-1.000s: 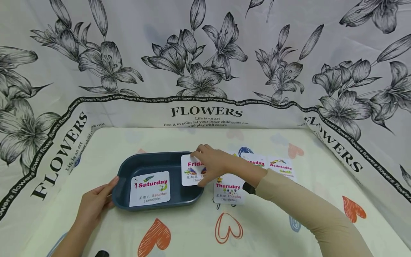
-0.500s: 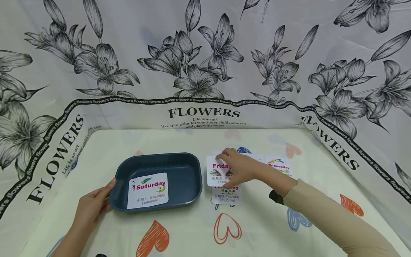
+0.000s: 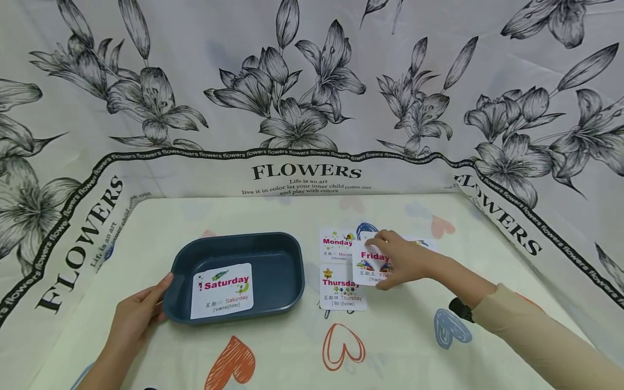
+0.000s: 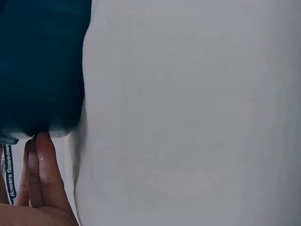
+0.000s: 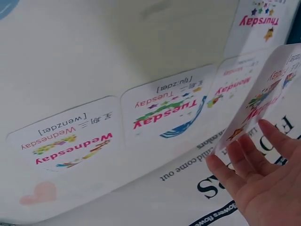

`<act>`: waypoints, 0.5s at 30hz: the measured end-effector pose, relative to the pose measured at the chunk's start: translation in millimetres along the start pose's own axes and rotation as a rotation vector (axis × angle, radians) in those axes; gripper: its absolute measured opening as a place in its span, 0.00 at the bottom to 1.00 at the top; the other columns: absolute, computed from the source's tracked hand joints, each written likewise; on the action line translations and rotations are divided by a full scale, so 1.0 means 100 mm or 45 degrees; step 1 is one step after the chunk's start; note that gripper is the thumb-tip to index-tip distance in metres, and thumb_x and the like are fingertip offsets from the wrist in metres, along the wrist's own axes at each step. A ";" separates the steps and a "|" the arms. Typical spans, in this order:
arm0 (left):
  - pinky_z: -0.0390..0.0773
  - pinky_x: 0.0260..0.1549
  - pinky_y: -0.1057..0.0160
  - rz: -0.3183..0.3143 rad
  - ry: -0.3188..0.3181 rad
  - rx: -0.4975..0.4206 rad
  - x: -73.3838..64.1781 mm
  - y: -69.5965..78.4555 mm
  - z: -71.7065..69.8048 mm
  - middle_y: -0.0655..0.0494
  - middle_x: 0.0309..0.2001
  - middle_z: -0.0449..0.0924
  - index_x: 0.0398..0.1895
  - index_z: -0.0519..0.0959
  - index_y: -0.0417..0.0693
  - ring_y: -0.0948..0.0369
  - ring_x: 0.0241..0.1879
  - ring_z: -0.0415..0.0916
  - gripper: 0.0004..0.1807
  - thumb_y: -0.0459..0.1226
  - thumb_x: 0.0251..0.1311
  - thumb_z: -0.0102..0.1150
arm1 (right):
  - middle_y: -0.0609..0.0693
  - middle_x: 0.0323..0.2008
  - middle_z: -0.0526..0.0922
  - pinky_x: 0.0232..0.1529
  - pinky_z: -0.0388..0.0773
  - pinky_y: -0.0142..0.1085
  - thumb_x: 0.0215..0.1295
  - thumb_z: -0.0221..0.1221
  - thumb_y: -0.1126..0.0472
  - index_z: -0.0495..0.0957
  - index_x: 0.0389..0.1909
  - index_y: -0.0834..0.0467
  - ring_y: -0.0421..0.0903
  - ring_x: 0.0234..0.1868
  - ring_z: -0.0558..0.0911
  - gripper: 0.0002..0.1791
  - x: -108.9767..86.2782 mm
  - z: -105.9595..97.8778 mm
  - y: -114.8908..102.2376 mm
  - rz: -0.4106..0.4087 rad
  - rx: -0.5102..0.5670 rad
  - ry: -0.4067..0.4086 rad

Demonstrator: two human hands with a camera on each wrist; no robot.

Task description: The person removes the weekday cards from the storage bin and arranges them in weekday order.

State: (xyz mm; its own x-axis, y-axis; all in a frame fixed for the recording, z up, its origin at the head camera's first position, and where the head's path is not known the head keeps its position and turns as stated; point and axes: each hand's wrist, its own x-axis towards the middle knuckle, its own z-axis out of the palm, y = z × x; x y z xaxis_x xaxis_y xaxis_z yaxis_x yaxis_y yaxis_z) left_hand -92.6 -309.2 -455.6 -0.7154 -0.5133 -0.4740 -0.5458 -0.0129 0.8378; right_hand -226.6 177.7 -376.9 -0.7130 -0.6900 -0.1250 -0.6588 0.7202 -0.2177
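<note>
My right hand (image 3: 402, 260) holds the Friday card (image 3: 368, 268) between thumb and fingers, raised above the table. In the right wrist view the card (image 5: 263, 101) is tilted. Beneath and beside it lie the Monday card (image 3: 335, 246) and the Thursday card (image 3: 336, 295). The Tuesday card (image 5: 164, 103) and the Wednesday card (image 5: 70, 134) show fully only in the right wrist view. At the left, my left hand (image 3: 138, 319) grips the end of a dark blue tray (image 3: 278, 309), thumb at the rim, other fingers against the outside. Inside the tray rests the Saturday card (image 3: 221, 291).
A pale cloth (image 3: 390, 346) printed with hearts covers the table. Behind and at both sides hangs a white curtain (image 3: 219, 179) with flower drawings and lettering. A dark band (image 3: 460, 310) sits at my right wrist.
My right hand has carried the Friday card rightward from over the tray's right end, past the Monday and Thursday cards. The left hand stays at the tray. The head view has shifted slightly.
</note>
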 end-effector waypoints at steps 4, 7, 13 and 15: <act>0.76 0.19 0.68 -0.006 -0.001 -0.018 0.00 0.01 0.00 0.68 0.19 0.78 0.58 0.67 0.32 0.70 0.21 0.77 0.48 0.61 0.44 0.63 | 0.53 0.53 0.67 0.36 0.73 0.30 0.37 0.71 0.43 0.67 0.59 0.58 0.45 0.45 0.67 0.46 -0.07 -0.01 0.05 -0.009 0.005 0.029; 0.76 0.19 0.68 -0.011 -0.006 -0.019 -0.01 0.02 -0.01 0.68 0.19 0.78 0.57 0.69 0.33 0.70 0.21 0.77 0.46 0.61 0.44 0.63 | 0.52 0.53 0.67 0.37 0.73 0.30 0.37 0.71 0.43 0.67 0.59 0.58 0.44 0.45 0.66 0.46 -0.11 0.02 0.09 0.006 0.021 0.024; 0.76 0.19 0.68 -0.013 -0.018 -0.022 -0.04 0.03 -0.01 0.68 0.19 0.78 0.55 0.71 0.34 0.70 0.21 0.77 0.44 0.61 0.45 0.63 | 0.54 0.55 0.66 0.42 0.75 0.35 0.37 0.72 0.43 0.66 0.60 0.56 0.45 0.48 0.68 0.47 -0.21 0.16 0.15 0.064 0.051 -0.034; 0.76 0.19 0.68 -0.018 -0.016 -0.028 -0.03 0.04 0.00 0.68 0.19 0.78 0.52 0.74 0.38 0.69 0.21 0.77 0.40 0.61 0.44 0.63 | 0.55 0.57 0.65 0.44 0.75 0.38 0.38 0.71 0.43 0.66 0.60 0.56 0.47 0.50 0.68 0.47 -0.25 0.21 0.18 0.077 0.051 -0.047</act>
State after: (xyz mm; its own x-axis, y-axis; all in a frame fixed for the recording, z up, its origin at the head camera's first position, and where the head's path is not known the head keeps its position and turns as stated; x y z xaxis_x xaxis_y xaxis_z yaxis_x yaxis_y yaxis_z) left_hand -91.9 -307.8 -450.8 -0.7134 -0.5019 -0.4890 -0.5462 -0.0390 0.8368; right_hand -215.2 206.3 -398.4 -0.7410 -0.6484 -0.1748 -0.6044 0.7574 -0.2472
